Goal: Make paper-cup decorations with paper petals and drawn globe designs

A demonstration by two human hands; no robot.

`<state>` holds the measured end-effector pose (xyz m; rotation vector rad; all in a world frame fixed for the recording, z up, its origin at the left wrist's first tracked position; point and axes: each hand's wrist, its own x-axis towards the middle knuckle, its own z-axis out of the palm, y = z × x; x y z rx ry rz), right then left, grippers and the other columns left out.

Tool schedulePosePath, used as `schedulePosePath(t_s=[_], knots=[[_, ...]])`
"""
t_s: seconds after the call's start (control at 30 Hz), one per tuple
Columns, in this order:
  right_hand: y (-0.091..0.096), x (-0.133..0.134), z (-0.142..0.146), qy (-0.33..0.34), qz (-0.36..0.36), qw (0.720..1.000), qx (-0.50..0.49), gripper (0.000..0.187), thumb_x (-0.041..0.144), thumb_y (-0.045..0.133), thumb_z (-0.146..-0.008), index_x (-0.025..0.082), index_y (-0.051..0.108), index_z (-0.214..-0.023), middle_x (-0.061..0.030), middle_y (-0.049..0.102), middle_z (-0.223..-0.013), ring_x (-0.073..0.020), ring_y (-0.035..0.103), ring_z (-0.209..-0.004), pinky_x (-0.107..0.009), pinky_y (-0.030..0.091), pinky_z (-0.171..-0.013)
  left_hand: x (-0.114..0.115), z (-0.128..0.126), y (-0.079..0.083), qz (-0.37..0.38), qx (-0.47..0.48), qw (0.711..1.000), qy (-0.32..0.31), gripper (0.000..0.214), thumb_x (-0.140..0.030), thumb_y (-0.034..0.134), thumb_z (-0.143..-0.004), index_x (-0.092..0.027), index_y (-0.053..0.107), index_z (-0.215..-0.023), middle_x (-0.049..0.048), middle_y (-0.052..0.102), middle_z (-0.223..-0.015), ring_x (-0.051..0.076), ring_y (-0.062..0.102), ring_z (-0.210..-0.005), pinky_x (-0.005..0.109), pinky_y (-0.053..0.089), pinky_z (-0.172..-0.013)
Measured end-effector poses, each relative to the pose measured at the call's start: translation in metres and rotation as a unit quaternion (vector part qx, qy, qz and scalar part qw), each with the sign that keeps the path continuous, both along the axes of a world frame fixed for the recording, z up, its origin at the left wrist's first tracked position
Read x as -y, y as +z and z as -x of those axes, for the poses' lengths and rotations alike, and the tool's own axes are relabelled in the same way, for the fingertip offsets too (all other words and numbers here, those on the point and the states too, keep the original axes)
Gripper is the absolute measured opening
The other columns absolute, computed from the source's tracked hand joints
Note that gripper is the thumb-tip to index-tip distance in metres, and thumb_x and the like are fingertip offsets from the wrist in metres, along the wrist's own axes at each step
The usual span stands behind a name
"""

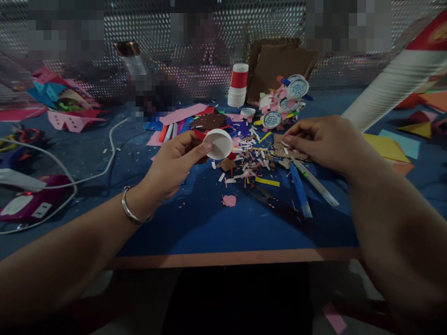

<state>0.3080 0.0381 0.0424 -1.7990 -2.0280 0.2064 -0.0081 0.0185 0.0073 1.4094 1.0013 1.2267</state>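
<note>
My left hand (pixel 179 160) holds a paper cup (pixel 218 144) between thumb and fingers. Its round white end faces me, and a bit of red side shows behind it. To the right, my right hand (pixel 319 139) has thumb and forefinger pinched together over brown cardboard scraps (pixel 288 151). What lies between those fingertips is hidden. Between the hands spreads a heap of cut paper bits (pixel 253 156) in white, pink and yellow. A blue cutter-like strip (pixel 300 188) and a clear strip (pixel 317 184) lie below my right hand. Dark-handled scissors (pixel 267 197) rest beside them.
A stack of red and white cups (pixel 238 86) stands at the back. Right of it are decorated paper discs (pixel 287 104) and cardboard sheets (pixel 279 70). A tall white cup stack (pixel 394 79) leans at right. A white cable (pixel 113 144) and purple power box (pixel 38 200) lie left.
</note>
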Motion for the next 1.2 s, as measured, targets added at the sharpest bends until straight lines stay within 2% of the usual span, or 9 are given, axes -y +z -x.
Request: schedulePosePath(t_s=[0.2,0.3,0.43,0.57,0.73,0.87,0.97,1.07,1.2], knots=[[-0.016,0.002,0.014,0.092,-0.005,0.994,-0.06,0.018,0.033,0.07,-0.089,0.02,0.08,-0.094,-0.0056,0.078,-0.082,-0.0191,0.065,-0.07,-0.035,0.045,-0.07,-0.001,0.002,0.001,0.005,-0.004,1.0,-0.007,0.026,-0.037,0.089,-0.084,-0.02,0.078,-0.102,0.0042,0.077,-0.102,0.018,0.069,-0.098,0.031,0.053,-0.088],[-0.016,0.005,0.017,0.098,-0.015,0.993,-0.063,0.013,0.031,0.071,-0.089,0.022,0.08,-0.093,-0.0046,0.076,-0.08,-0.0198,0.065,-0.07,-0.036,0.045,-0.069,-0.003,0.002,0.001,0.009,0.007,1.0,-0.001,0.026,-0.035,0.089,-0.084,-0.02,0.078,-0.103,0.0045,0.077,-0.102,0.018,0.07,-0.099,0.03,0.054,-0.089],[-0.002,0.006,0.006,0.033,-0.018,0.999,-0.028,0.015,0.033,0.073,-0.091,0.021,0.08,-0.095,-0.0073,0.079,-0.084,-0.0222,0.069,-0.077,-0.037,0.046,-0.074,-0.003,0.002,-0.001,0.024,0.005,1.0,-0.016,0.026,-0.031,0.087,-0.083,-0.019,0.077,-0.104,0.0048,0.077,-0.106,0.019,0.071,-0.101,0.031,0.055,-0.09],[0.002,0.007,-0.019,-0.086,-0.024,0.995,0.04,0.01,0.029,0.076,-0.09,0.021,0.079,-0.088,-0.0082,0.078,-0.081,-0.0208,0.065,-0.074,-0.036,0.043,-0.073,-0.001,0.002,-0.002,0.02,-0.005,0.999,-0.031,0.022,-0.025,0.087,-0.08,-0.02,0.078,-0.1,0.0037,0.077,-0.103,0.017,0.07,-0.097,0.03,0.054,-0.088],[-0.015,0.012,-0.054,-0.143,-0.011,0.982,0.123,0.011,0.035,0.076,-0.091,0.024,0.077,-0.092,-0.0071,0.076,-0.083,-0.0224,0.061,-0.073,-0.038,0.04,-0.07,-0.001,0.002,-0.005,-0.015,-0.02,0.999,-0.026,0.022,-0.024,0.087,-0.08,-0.021,0.079,-0.099,0.003,0.077,-0.098,0.017,0.07,-0.094,0.033,0.053,-0.091],[-0.026,0.017,-0.066,-0.183,0.03,0.968,0.171,0.027,0.051,0.076,-0.09,0.025,0.069,-0.091,-0.0109,0.076,-0.095,-0.0252,0.062,-0.08,-0.039,0.04,-0.073,-0.001,0.001,-0.007,-0.055,-0.041,0.998,-0.011,0.023,-0.027,0.087,-0.082,-0.021,0.078,-0.103,0.003,0.077,-0.099,0.018,0.069,-0.093,0.033,0.053,-0.089],[-0.03,0.018,-0.064,-0.194,0.043,0.959,0.2,0.042,0.062,0.074,-0.089,0.023,0.065,-0.1,-0.0167,0.075,-0.107,-0.0291,0.064,-0.092,-0.04,0.042,-0.078,0.001,0.0,-0.006,-0.067,-0.059,0.996,-0.013,0.023,-0.029,0.086,-0.083,-0.02,0.078,-0.103,0.0038,0.078,-0.1,0.018,0.07,-0.093,0.033,0.054,-0.088],[-0.032,0.018,-0.059,-0.218,0.055,0.953,0.204,0.049,0.069,0.07,-0.09,0.023,0.061,-0.105,-0.0174,0.073,-0.103,-0.0303,0.062,-0.089,-0.041,0.042,-0.078,0.002,-0.002,-0.005,-0.071,-0.066,0.995,-0.025,0.024,-0.03,0.086,-0.083,-0.02,0.078,-0.104,0.0039,0.079,-0.099,0.019,0.071,-0.092,0.034,0.055,-0.087],[-0.034,0.015,-0.061,-0.231,0.058,0.958,0.161,0.044,0.065,0.073,-0.086,0.026,0.056,-0.099,-0.012,0.069,-0.086,-0.0279,0.057,-0.076,-0.042,0.042,-0.075,0.003,-0.001,-0.006,-0.065,-0.064,0.995,-0.044,0.026,-0.033,0.085,-0.084,-0.021,0.077,-0.106,0.0044,0.08,-0.099,0.02,0.073,-0.095,0.036,0.056,-0.09]])
